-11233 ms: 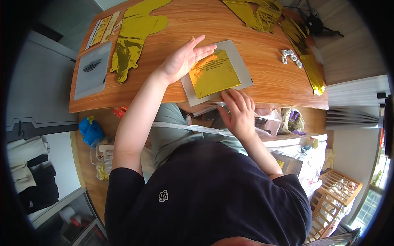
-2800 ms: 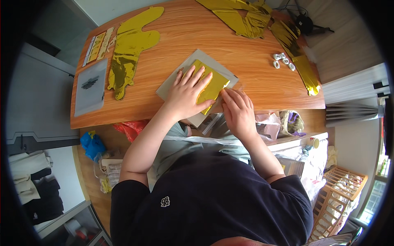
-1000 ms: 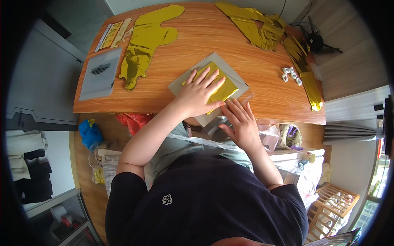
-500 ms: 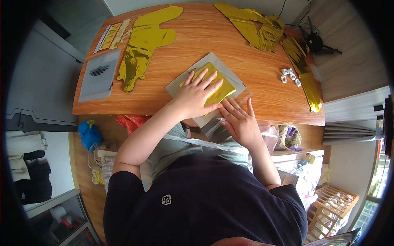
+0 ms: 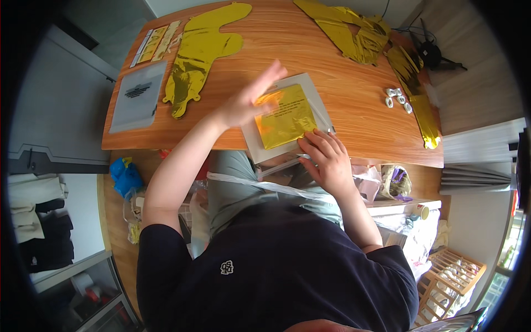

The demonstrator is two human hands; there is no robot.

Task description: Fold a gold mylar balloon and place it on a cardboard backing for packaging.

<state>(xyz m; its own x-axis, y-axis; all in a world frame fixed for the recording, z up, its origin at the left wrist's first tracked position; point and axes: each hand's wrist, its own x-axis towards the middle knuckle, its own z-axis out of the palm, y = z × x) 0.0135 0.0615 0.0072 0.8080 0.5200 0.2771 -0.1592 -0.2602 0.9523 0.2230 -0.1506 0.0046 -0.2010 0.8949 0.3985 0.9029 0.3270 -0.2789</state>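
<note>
A folded square of gold foil (image 5: 293, 123) with printing on it lies on a pale, semi-clear plastic bag (image 5: 316, 91) at the table's near edge. Over the foil's left side is my left hand (image 5: 246, 102), raised and turned on edge with its fingers stretched out; motion blurs the fingertips. It holds nothing. My right hand (image 5: 327, 157) rests at the foil's lower right corner, fingers laid out flat over the corner and the bag's edge. The bag's near end reaches past the table edge above my lap.
A flat gold foil balloon (image 5: 207, 44) and a frosted zip pouch (image 5: 135, 105) lie on the left. More gold foil shapes (image 5: 359, 36) are at the far right, with several small white rolls (image 5: 395, 97) beside them. A black stand with cables (image 5: 431, 55) stands behind.
My left hand has lifted off the foil and moved left. The foil and bag have turned, so the square sits straighter. My right hand remains by its lower right corner.
</note>
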